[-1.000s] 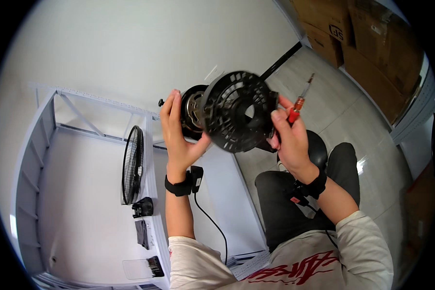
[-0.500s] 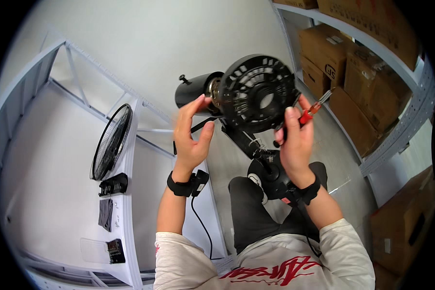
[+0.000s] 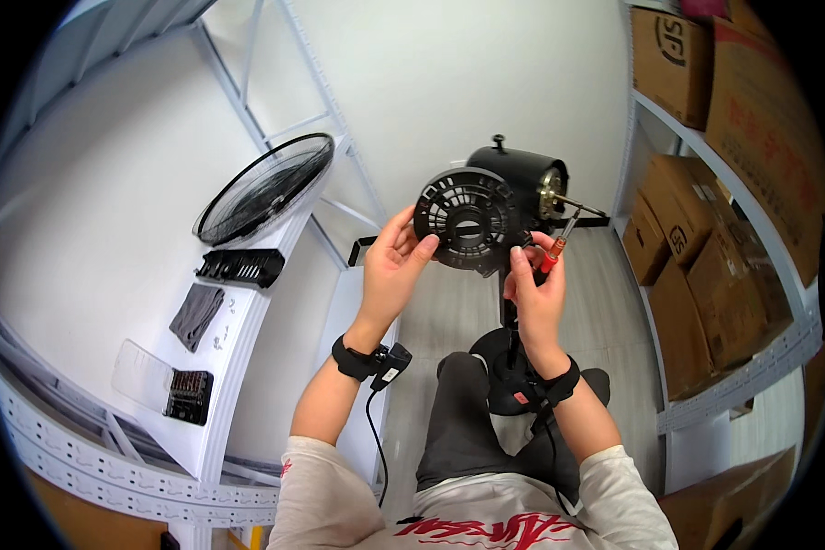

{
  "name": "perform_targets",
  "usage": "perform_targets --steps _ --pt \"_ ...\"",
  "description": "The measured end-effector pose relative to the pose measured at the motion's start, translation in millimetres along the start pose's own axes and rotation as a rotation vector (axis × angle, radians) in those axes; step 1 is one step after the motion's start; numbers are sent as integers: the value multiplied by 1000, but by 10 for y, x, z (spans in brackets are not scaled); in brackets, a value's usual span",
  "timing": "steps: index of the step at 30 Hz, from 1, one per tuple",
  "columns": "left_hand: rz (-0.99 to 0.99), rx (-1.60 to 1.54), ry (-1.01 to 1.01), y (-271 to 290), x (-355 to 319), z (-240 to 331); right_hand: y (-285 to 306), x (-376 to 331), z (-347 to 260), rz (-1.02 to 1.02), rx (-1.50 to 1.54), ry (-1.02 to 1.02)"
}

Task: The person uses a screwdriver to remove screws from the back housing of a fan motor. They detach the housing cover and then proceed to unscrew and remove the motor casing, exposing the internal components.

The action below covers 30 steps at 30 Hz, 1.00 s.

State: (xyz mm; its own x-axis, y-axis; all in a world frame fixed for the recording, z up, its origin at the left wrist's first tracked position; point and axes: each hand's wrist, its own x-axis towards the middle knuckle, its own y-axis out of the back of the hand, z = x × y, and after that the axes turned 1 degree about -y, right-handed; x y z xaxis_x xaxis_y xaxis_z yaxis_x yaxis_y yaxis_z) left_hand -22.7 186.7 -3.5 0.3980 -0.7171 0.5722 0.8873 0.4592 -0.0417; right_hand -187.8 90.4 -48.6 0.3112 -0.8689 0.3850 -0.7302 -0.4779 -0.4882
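Observation:
A round black slotted fan cover (image 3: pixel 468 242) is held up between my hands, off the motor and tilted toward me. My left hand (image 3: pixel 394 270) grips its left rim between thumb and fingers. With my right hand (image 3: pixel 538 298) I hold its lower right edge and also a red-handled screwdriver (image 3: pixel 550 262), its metal shaft pointing up and right. Close behind is the black motor housing (image 3: pixel 513 165) of a standing fan, its front open and a metal shaft (image 3: pixel 579 203) sticking out to the right. The pole runs down to a round black base (image 3: pixel 495 350) between my legs.
On the white shelf (image 3: pixel 238 353) at left lie a round fan grille (image 3: pixel 270 188), a black slotted part (image 3: pixel 240 266), a grey cloth (image 3: pixel 196 314), and a bit case (image 3: pixel 189 397) with its clear lid open. Cardboard boxes (image 3: pixel 674 215) fill the right rack. A cable hangs from my left wrist.
My left hand has come from beside the motor housing to the cover's left rim. The cover now sits left of the housing, whose front faces right. My view has shifted too.

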Motion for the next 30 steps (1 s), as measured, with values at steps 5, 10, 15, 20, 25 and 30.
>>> perform_targets --steps 5,10,15,20,25,30 --pt "28 6 10 200 -59 -104 -63 18 147 -50 -57 25" --pt "56 18 -48 402 -92 -169 -3 -22 29 -100 -236 50" --pt "65 -7 -40 416 -23 -410 603 78 -121 4 -298 215" --pt "183 240 -169 446 157 -323 868 101 -56 -61 -357 188" --pt "470 897 -440 840 487 -2 610 134 114 -227 -358 76" --pt "761 1285 -591 1868 1083 69 387 45 164 -369 -370 -40"
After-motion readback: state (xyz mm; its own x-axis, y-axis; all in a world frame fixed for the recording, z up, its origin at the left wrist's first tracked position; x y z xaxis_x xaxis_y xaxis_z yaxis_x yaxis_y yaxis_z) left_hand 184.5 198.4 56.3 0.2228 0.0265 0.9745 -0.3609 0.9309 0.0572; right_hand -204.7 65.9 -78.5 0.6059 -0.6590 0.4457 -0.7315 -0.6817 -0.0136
